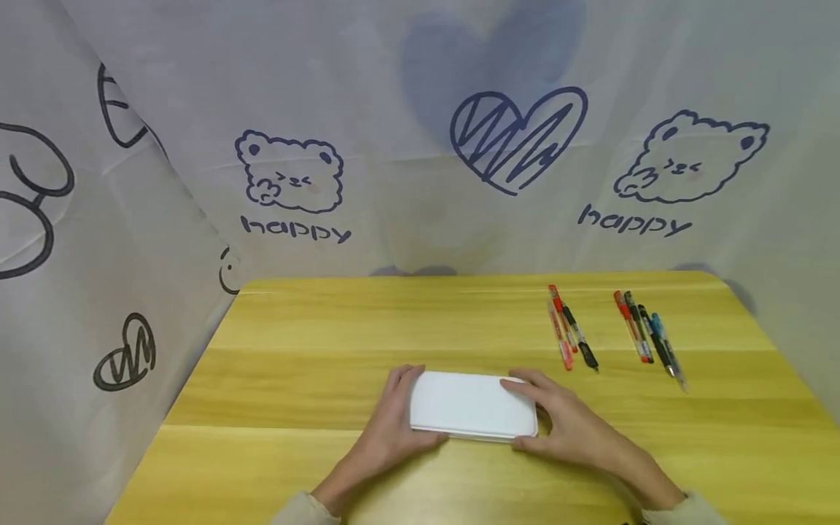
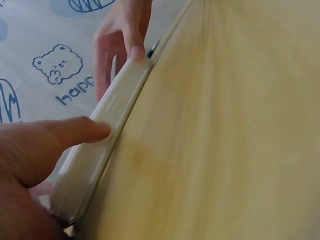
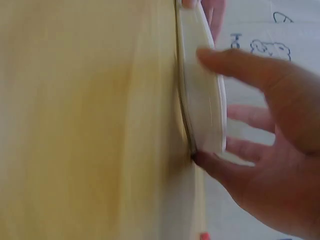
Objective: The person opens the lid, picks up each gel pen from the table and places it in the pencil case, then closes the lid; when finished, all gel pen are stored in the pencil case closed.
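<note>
A flat white rectangular case (image 1: 472, 405) with rounded corners lies low over the wooden table, its long side facing me. My left hand (image 1: 394, 423) grips its left end, with the thumb along the near side and the fingers around the far corner. At the right end my right hand (image 1: 567, 419) holds it too, thumb on the near edge and one finger across the top. Both wrist views show a thumb pressed to the pale side wall of the case (image 2: 117, 102). In the right wrist view, fingers (image 3: 250, 150) wrap the end and far side.
On the yellow wood-grain table (image 1: 295, 386), several pens lie to the right in two groups: red and black pens (image 1: 567, 328) nearer the case, then red, black and blue pens (image 1: 650, 335) farther right. A white cloth (image 1: 407, 204) with drawings hangs behind.
</note>
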### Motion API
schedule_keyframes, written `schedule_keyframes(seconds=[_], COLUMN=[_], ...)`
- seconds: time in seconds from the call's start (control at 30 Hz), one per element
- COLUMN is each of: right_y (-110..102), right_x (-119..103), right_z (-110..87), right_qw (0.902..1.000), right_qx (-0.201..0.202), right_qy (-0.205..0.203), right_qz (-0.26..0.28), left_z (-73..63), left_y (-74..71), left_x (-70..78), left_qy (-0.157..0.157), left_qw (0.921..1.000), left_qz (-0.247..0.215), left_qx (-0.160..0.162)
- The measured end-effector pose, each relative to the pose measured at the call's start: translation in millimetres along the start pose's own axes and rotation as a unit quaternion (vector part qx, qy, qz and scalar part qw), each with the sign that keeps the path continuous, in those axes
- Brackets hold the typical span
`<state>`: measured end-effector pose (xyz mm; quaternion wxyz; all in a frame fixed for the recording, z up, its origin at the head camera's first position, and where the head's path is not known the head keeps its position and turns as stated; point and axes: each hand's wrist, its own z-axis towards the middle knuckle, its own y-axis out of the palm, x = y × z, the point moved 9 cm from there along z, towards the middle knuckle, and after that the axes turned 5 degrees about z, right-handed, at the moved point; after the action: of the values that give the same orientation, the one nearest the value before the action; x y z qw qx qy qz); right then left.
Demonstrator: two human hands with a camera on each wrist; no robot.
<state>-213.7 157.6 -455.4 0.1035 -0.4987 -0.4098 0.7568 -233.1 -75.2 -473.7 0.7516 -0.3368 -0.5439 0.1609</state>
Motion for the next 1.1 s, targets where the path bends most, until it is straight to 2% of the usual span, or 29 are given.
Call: schedule_keyframes(seconds=[0.13, 0.27, 0.5, 0.7, 0.93, 1.03, 1.1], right_y=[-1.4, -2.1, -0.2, -1.1, -9.7, -11.8, -12.1], right_x=[-4.1, -6.3, -10.9, -14.1, -12.1, -2.6, 6.6], right_z=[-3.0, -3.9, -2.6, 6.7, 12.5, 12.6, 11.1], right_qw=[0.9994, 0.9988, 0.9981, 0.9987, 0.9994, 0.996, 0.9874], right_qx=[0.023, 0.038, 0.045, 0.03, 0.026, 0.015, 0.008], right_qy=[0.006, 0.007, 0.001, -0.003, -0.012, 0.001, 0.019], right_qz=[-0.027, -0.031, -0.043, -0.042, 0.017, 0.088, 0.157], left_z=[2.8, 0.8, -5.7, -8.5, -6.6, -5.7, -5.4], left_y=[3.3, 5.7, 4.5, -1.3, -7.7, -9.6, -8.8], left_x=[5.6, 9.5, 8.0, 6.4, 6.8, 6.3, 5.3], left_qy=[-0.005, -0.004, -0.012, -0.02, -0.025, -0.028, -0.031], left_qw=[0.9995, 0.9982, 0.9961, 0.9936, 0.9937, 0.9942, 0.9956], left_qz=[0.014, 0.028, 0.042, 0.053, 0.063, 0.065, 0.064], left_qx=[0.027, 0.053, 0.077, 0.098, 0.089, 0.081, 0.06])
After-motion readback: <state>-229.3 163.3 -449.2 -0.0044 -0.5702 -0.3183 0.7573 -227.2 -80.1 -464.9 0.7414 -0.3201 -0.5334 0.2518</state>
